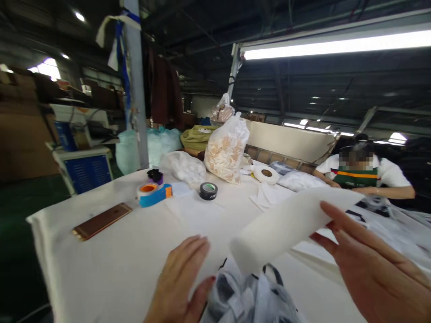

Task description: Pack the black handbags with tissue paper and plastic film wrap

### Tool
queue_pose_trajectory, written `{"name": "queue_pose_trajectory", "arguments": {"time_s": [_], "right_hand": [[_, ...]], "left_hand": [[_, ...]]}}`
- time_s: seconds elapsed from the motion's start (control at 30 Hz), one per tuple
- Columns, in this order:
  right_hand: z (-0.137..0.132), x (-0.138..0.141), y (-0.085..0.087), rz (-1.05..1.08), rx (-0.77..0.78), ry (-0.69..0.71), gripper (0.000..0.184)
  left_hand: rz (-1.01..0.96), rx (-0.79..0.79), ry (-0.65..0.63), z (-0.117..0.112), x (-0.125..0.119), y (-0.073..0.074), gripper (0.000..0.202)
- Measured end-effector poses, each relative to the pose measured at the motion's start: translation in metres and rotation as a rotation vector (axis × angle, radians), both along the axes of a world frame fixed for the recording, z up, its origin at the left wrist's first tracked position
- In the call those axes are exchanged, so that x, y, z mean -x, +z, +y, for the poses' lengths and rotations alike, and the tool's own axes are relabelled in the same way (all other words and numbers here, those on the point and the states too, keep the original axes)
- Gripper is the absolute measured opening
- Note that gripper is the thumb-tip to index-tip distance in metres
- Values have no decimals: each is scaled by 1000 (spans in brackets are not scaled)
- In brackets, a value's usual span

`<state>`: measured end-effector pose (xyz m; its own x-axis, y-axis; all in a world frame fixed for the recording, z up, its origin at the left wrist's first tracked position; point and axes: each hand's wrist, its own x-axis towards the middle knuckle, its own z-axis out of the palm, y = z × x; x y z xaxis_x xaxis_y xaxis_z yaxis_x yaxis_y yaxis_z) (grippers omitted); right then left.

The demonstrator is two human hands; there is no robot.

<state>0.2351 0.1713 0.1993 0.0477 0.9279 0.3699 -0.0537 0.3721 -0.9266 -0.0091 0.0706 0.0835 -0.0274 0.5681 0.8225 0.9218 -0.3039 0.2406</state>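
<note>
A curved white sheet [279, 229], blurred toward its left end, hangs over the table. My right hand [370, 260] grips its right side, the fingers on top and the thumb beneath the edge. Whether it is paper or thin fabric I cannot make out. To the left, my left hand [183, 278] is held with the fingers stretched out and the thumb apart, nothing in it. Beside that thumb, at the bottom of the view, lies a tangled heap of grey-white pieces with dark bands [251, 294], partly cut off by the frame.
On the white-covered table [111, 264] lie a phone [103, 220], a blue tape dispenser [155, 195], black tape [208, 191] and a white roll [266, 174]. A bag of scraps [226, 150] stands behind. A co-worker [360, 172] leans over the far right side.
</note>
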Motion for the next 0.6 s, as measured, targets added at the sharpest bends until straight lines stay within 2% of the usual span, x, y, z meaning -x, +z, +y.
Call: {"name": "queue_pose_trajectory", "arguments": {"time_s": [0.07, 0.1, 0.2, 0.3, 0.37, 0.43, 0.5, 0.6], "right_hand": [[-29, 25, 3, -14, 81, 93, 44], [-41, 37, 1, -28, 133, 146, 46], [-66, 71, -12, -80, 299, 310, 52], [-78, 98, -24, -143, 407, 459, 55], [-79, 109, -29, -164, 433, 527, 57], [-73, 113, -33, -166, 447, 520, 62], [-61, 109, -40, -182, 408, 482, 67], [-39, 97, -58, -269, 247, 482, 62]], "left_hand": [[158, -3, 42, -8, -15, 28, 69], [179, 15, 74, -13, -22, 35, 78], [131, 193, 153, -29, -29, 39, 70], [-79, 425, 143, -45, -15, 33, 65], [-233, 515, 109, -56, 1, 28, 69], [-357, 463, 110, -70, 17, 22, 71], [-525, 309, 170, -85, 31, 9, 61], [-1016, 141, 353, -104, 39, -20, 43]]}}
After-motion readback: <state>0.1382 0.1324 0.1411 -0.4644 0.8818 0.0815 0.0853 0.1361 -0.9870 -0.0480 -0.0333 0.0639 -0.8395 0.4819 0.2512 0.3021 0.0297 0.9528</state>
